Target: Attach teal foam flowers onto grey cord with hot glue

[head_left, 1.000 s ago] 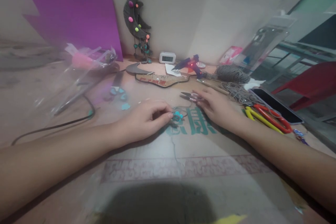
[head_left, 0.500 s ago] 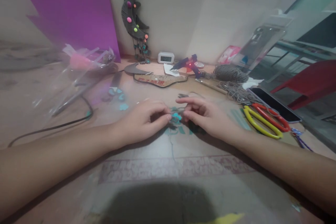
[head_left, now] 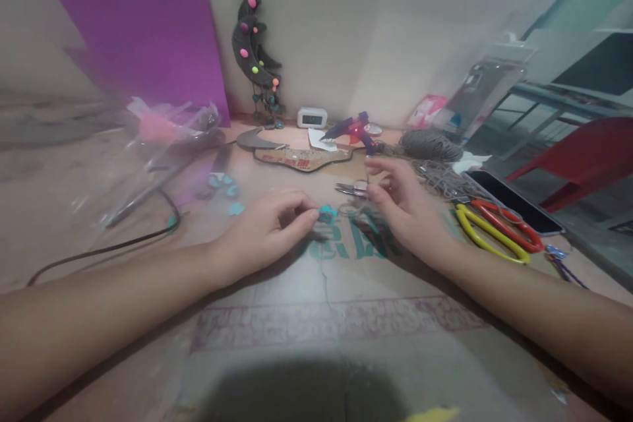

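My left hand [head_left: 267, 229] rests on the cardboard work surface [head_left: 326, 316] with its fingers curled. Its thumb and forefinger pinch a small teal felt piece [head_left: 326, 213]. My right hand [head_left: 403, 204] is just right of it, fingers loosely apart. Its thumb tip is at the handle end of small metal thread snips [head_left: 350, 190] that lie on the surface. A thin thread loops between the two hands; whether either hand holds it I cannot make out.
Yellow and red scissors [head_left: 492, 231] and a dark phone [head_left: 509, 192] lie to the right, grey twine [head_left: 431, 144] behind them. A lit glue gun [head_left: 352, 128], clock [head_left: 311, 117], moon decoration [head_left: 254, 46] and purple sheet [head_left: 143, 39] stand at the wall. Plastic bags [head_left: 163, 135] and a black cable [head_left: 99, 248] are left.
My right hand left the teal piece and moved back up and right to the snips. The left hand kept its pinch on the teal piece.
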